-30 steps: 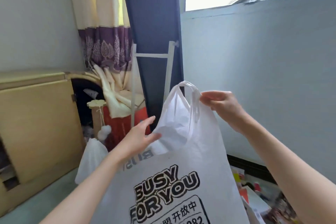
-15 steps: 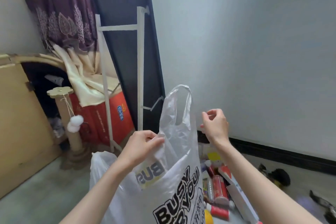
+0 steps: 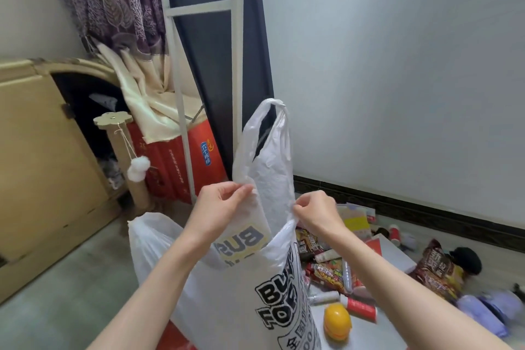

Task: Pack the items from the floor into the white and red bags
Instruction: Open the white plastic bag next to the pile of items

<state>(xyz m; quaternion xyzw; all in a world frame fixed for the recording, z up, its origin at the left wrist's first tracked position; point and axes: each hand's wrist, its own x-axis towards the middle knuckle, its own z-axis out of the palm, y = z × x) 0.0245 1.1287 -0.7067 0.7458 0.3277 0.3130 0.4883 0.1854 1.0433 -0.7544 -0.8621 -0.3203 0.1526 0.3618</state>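
Centre frame: left hand (image 3: 220,202) and right hand (image 3: 316,209) now both pinch the white bag (image 3: 265,156) at its mouth edges — right had let go a moment earlier. Mouth parting; floor items (image 3: 329,270) lower right still unpacked.

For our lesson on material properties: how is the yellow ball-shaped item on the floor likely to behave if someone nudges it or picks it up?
The yellow ball-shaped item looks round and glossy, so a nudge would probably send it rolling across the smooth floor. Its shiny surface suggests hard plastic, likely stiff rather than squashy and perhaps slightly slippery. It seems small beside the snack packets, so it is probably light.
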